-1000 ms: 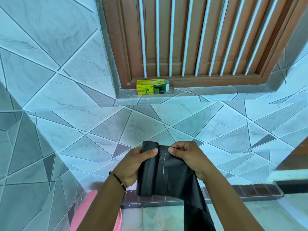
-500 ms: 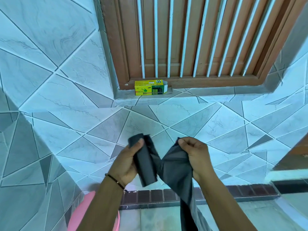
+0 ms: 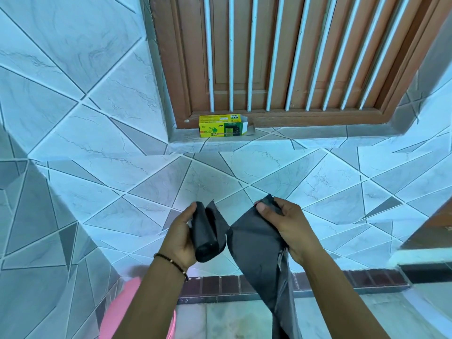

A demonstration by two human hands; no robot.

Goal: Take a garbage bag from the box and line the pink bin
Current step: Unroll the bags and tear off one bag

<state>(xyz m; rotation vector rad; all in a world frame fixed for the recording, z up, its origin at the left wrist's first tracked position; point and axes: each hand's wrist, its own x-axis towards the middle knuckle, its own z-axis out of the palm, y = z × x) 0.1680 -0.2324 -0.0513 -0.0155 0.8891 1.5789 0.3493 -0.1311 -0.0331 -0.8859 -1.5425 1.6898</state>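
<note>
Now left grip [image 3: 179, 237] clutches the roll [image 3: 206, 234]; right grip [image 3: 285, 222] pinches the garbage bag [image 3: 256, 243].

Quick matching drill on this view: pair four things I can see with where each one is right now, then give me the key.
1. roll of bags
2. torn-off garbage bag
3. yellow-green box
4. pink bin

A. on the window ledge
B. gripped in the left hand
C. bottom left, partly hidden by the left forearm
D. pinched by the right hand, hanging down

Pairs: 1-B, 2-D, 3-A, 4-C
</note>
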